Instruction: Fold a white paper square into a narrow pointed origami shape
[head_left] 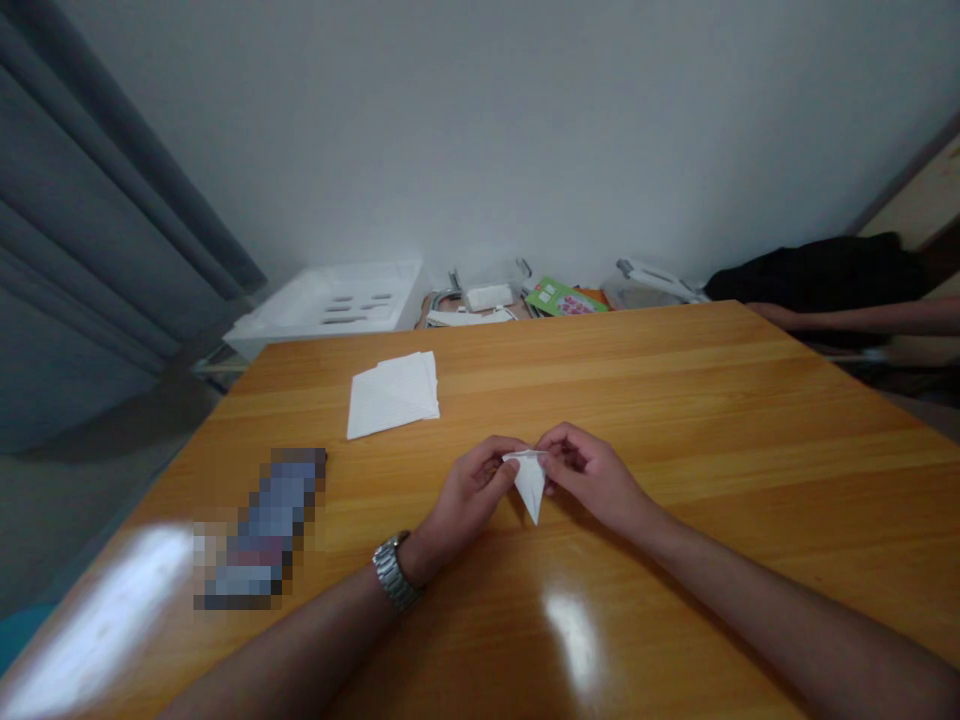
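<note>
Pinching a small folded white paper (532, 490) between the left hand (472, 485) and the right hand (596, 480), with the wide edge uppermost and the narrow point directed back toward the near side. Gripping the upper left corner with the left hand, neither flat nor clenched, with the thumb laid over the near face and the fingers curled in behind. Gripping the upper right corner with the right hand in much the same manner, with the thumb at the edge and the fingers bent, partly hidden. Holding the paper squarely between the two, around the middle of the worktop (697, 400); cannot tell whether touching the wood at the tip. Wearing a metal-banded watch (394, 572) on the left wrist. Having a few flat white sheets (394, 395) farther out on the worktop, ahead and to the left, apart from either hand. Having also, left of the watch, a dark phone-like slab (274, 520), blurred into blocks. Facing, past the far edge, a white slotted tray (337, 300) and a green booklet (555, 297), before a pale wall (487, 130). Showing a grey curtain (90, 180) at far left and, at far right, another person's forearm (862, 318) beside a black cloth (817, 275).
</note>
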